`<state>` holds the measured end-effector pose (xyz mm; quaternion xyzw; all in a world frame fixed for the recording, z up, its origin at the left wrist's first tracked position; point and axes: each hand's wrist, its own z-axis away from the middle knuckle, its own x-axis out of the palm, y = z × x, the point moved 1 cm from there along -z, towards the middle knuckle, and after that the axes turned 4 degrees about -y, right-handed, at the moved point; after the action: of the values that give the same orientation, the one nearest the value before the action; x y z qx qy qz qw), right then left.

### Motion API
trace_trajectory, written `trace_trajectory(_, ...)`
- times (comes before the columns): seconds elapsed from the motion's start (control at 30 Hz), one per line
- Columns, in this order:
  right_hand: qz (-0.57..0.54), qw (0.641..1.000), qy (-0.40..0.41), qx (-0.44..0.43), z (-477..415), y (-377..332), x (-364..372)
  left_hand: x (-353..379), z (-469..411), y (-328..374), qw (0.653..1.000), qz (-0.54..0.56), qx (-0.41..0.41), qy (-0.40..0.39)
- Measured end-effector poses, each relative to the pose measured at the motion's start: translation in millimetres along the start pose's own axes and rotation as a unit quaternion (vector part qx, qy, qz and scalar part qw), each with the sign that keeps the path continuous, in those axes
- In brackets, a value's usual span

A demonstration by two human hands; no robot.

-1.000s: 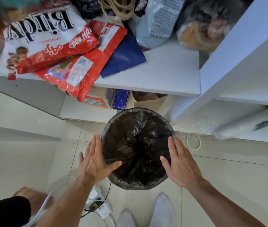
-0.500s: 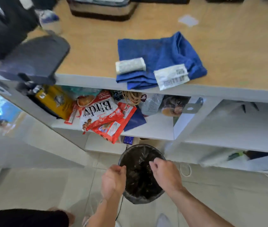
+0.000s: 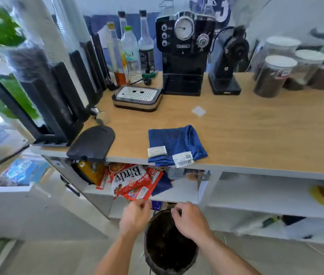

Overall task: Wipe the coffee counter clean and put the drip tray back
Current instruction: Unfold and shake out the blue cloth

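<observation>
Two hands low over the bin (image 3: 169, 249), fingers curled loosely, nothing visibly held: left hand (image 3: 135, 217) at its left rim, right hand (image 3: 191, 219) over the top edge. Looks like a pause between steps; wiping seems next. Next move prob calls for reaching up to the blue cloth (image 3: 177, 143) at the counter (image 3: 256, 132) front edge. Drip tray (image 3: 137, 97) sits further back, just left of the espresso machine (image 3: 185, 52), well apart from both hands, not yet refitted.
</observation>
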<state>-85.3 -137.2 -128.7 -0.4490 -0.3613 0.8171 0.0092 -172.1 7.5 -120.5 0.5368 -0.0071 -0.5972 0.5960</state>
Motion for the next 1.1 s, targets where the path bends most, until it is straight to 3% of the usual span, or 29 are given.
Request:
trace_trajectory(0.37,-0.030,0.990,0.073,-0.121,-14,-64,-115,-71,-4,88,0.990,0.021,0.072,0.120)
trace_trajectory(0.47,-0.036,0.983,0.119,-0.134,-33,-64,-140,-78,-14,103,0.994,0.012,0.056,0.097)
trace_trajectory(0.6,-0.027,0.986,0.142,-0.088,-57,-60,-163,-84,-31,115,0.998,0.008,0.010,0.065)
trace_trajectory(0.77,0.057,0.997,0.046,0.015,-77,-61,-173,-91,-47,139,0.990,0.111,-0.063,-0.058)
trace_trajectory(0.87,0.049,0.996,0.007,0.071,-84,-65,-174,-97,-55,142,0.982,0.097,-0.089,-0.136)
trace_trajectory(0.97,0.059,0.991,-0.034,0.114,-89,-69,-177,-102,-65,146,0.981,0.067,-0.076,-0.168)
trace_trajectory(1.1,-0.016,0.990,-0.043,0.134,-89,-74,-181,-111,-75,149,0.964,0.157,-0.067,-0.202)
